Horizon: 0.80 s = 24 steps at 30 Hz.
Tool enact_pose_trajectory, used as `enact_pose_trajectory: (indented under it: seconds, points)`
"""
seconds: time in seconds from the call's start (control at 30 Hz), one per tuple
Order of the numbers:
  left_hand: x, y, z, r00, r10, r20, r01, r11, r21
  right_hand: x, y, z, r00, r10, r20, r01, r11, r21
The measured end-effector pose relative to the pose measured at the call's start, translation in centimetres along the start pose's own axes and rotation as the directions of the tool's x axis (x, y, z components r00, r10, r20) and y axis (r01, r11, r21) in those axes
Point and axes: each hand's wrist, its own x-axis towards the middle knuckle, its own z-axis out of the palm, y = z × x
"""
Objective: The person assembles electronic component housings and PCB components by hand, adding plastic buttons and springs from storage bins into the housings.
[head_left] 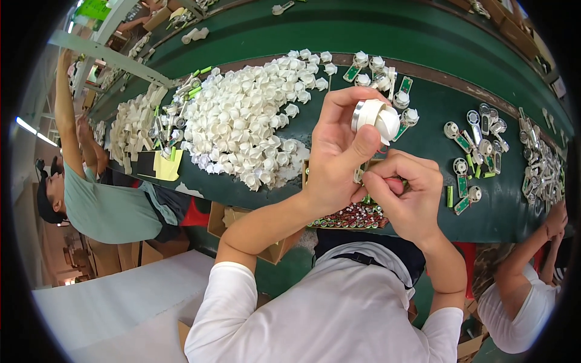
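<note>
My left hand point(336, 145) is raised over the near edge of the table, its thumb and fingers closed round a white flower-shaped cap point(385, 122) with a silver ring at its base. Just below it, my right hand point(411, 187) is pinched close against the lower fingers of the left. A small pale piece point(358, 176) shows between the two hands, too covered to name. What the right fingertips hold is hidden. Under the hands stands a box of small red-wired parts point(351, 218), partly blocked by my wrists.
A large heap of white flower-shaped caps point(242, 115) covers the green table point(290, 148) to the left. Assemblies with green circuit boards point(463, 186) lie right. A silver pile point(538, 163) sits farther right. Co-workers point(115, 206) flank me on both sides; a cardboard box point(275, 251) is below the edge.
</note>
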Motion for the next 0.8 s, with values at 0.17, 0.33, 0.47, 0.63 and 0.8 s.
enact_pose_trajectory:
  seconds: [0.17, 0.33, 0.47, 0.63, 0.8]
  points:
    - [-0.7, -0.5, 0.1, 1.0, -0.002, -0.015, 0.001, 0.998, -0.067, -0.5, 1.4, 0.6, 0.999, 0.005, 0.039, -0.012, 0.986, 0.167]
    - [-0.3, -0.9, -0.5, 1.0, -0.003, 0.009, 0.003, 0.999, -0.038, -0.6, 1.6, 0.3, 0.96, 0.256, 0.111, -0.279, 0.897, 0.343]
    - [3.8, -1.6, -1.2, 0.993, -0.068, -0.099, 0.071, 0.997, 0.032, 1.0, 4.2, -0.7, 0.968, 0.24, -0.074, -0.244, 0.969, -0.049]
    - [16.5, -3.9, -2.7, 0.912, 0.228, -0.339, -0.201, 0.973, 0.114, 0.7, 8.0, -4.4, 0.971, 0.05, -0.232, -0.113, 0.957, -0.266]
    - [26.6, -3.0, -10.3, 0.796, 0.151, -0.587, 0.117, 0.912, 0.392, -1.2, 7.5, -1.9, 0.992, 0.125, 0.018, -0.109, 0.916, -0.386]
